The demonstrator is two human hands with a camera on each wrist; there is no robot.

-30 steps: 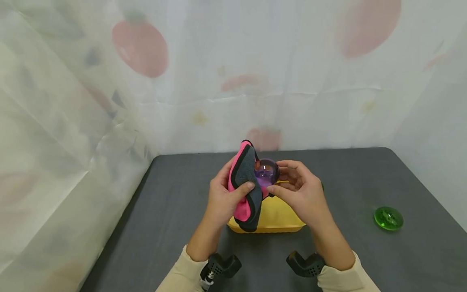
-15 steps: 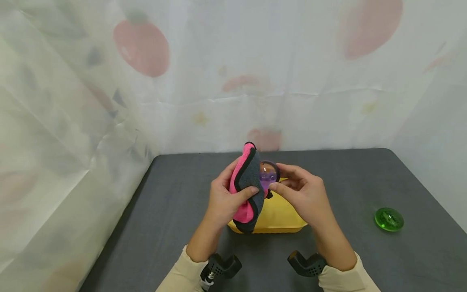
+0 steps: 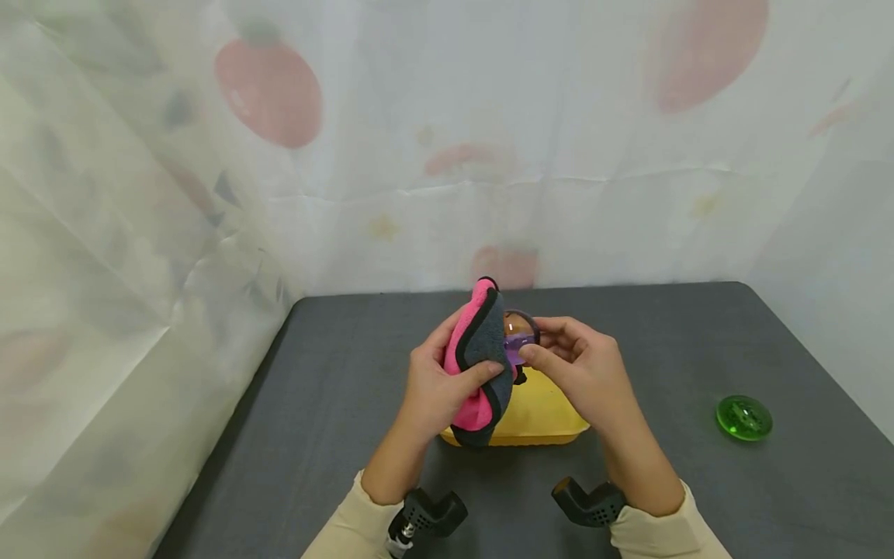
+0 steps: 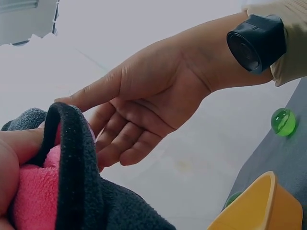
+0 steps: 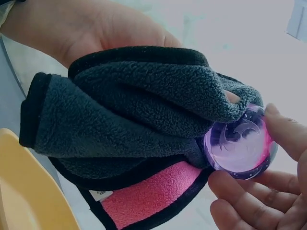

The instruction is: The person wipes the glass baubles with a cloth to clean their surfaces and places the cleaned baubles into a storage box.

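The left hand (image 3: 433,384) grips a folded pink-and-grey cloth (image 3: 480,349), fingers curled round it, and presses it against a small purple translucent cup (image 5: 240,146). The right hand (image 3: 583,369) pinches that cup between thumb and fingertips. Both are held in the air just above a yellow tub (image 3: 541,415) on the dark grey surface (image 3: 335,404). A green glass lid (image 3: 743,418) lies well apart to the right.
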